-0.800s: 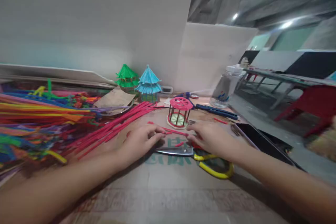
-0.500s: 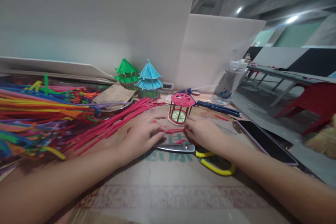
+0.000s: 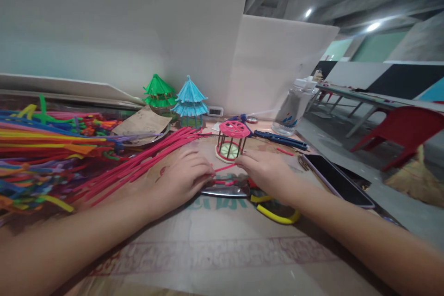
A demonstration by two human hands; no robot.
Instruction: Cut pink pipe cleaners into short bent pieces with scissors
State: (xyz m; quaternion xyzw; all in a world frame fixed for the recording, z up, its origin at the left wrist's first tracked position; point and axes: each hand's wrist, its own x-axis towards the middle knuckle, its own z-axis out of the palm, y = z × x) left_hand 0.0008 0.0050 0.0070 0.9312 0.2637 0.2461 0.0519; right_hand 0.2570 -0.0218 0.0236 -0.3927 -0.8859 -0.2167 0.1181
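Both hands, left (image 3: 183, 175) and right (image 3: 266, 172), have their fingertips closed on a pink strip (image 3: 225, 167), which spans the gap between them; the fingers hide its ends. Nearer the table's front edge lie the scissors (image 3: 239, 192), tip behind the left hand, handles partly behind the right. A pink-topped frame (image 3: 233, 129) stands just beyond the strip. Toward the table's right edge lies a phone (image 3: 336, 179); coloured strips (image 3: 52, 141), cut off by the view, crowd the left.
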